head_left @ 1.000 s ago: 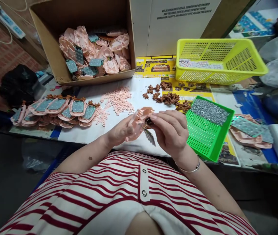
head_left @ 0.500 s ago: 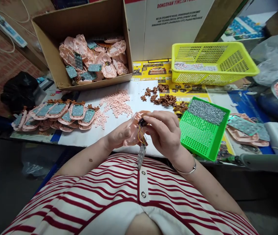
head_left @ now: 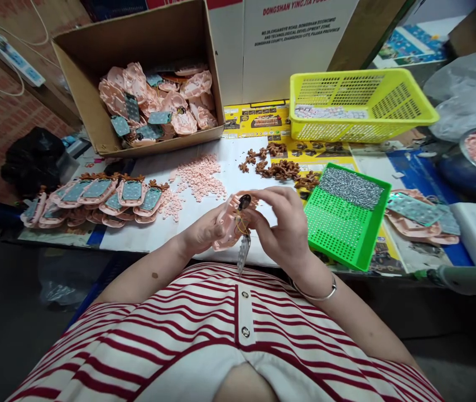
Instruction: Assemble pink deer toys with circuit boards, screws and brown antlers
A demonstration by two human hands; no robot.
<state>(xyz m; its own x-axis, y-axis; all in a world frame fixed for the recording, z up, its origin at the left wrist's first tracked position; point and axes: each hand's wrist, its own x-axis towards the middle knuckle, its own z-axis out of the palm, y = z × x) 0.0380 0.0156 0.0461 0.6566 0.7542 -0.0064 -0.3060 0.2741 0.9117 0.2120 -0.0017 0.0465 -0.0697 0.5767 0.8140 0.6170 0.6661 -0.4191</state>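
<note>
My left hand (head_left: 204,230) is closed around a pink plastic shell (head_left: 226,237), held above the front of the table, close to my body. A round black part like a small speaker (head_left: 244,201) sits at the shell's upper end. Thin yellow wires (head_left: 241,226) run down from inside the shell, and a grey-green circuit board (head_left: 243,254) dangles below it. My right hand (head_left: 282,223) has its thumb and index finger closed on the shell's right edge, beside the black part. Some of its fingertips are hidden behind the shell.
A cardboard box (head_left: 137,146) of pink shells stands at back left; stacked shells with boards (head_left: 95,192) lie before it. Small pink pieces (head_left: 200,176) and brown antler-like parts (head_left: 282,169) are spread mid-table. A green tray (head_left: 363,259) of screws and a yellow basket (head_left: 363,131) stand right.
My right fingers have moved off the face of the black round part, which now shows more fully, and onto the shell's edge. The left hand keeps its hold.
</note>
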